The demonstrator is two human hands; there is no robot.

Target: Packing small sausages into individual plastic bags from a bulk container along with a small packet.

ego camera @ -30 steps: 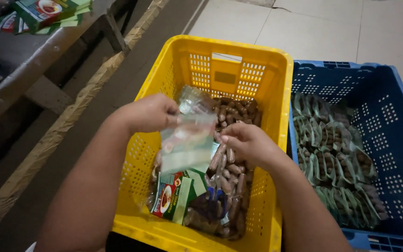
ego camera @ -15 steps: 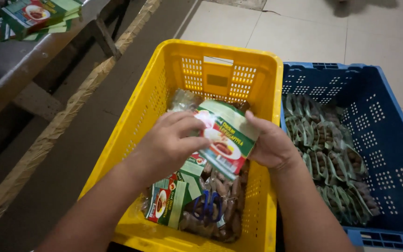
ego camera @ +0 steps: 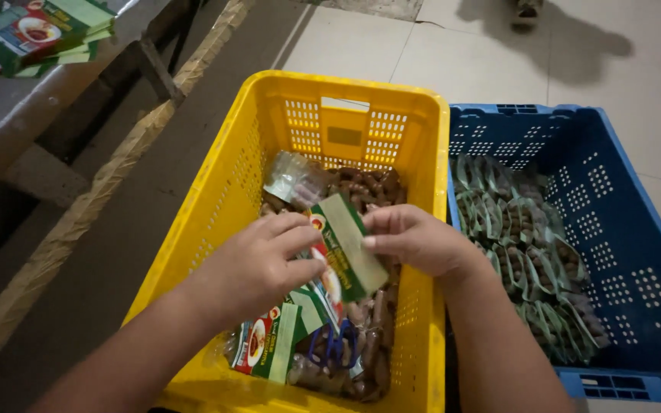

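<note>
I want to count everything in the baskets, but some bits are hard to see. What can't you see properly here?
- Head view: the left hand and right hand cover part of the green packet and the brown pods under them in the yellow crate.
- The blue crate is cut off by the right and bottom edges.
- The green boxes on the table run off the top-left corner.
- The bagged pods overlap too much to count.

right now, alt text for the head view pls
Two bare hands, left hand and right hand, hold a green printed packet over a yellow crate of brown pods in clear bags. Beside it stands a blue crate of filled packets.
</note>
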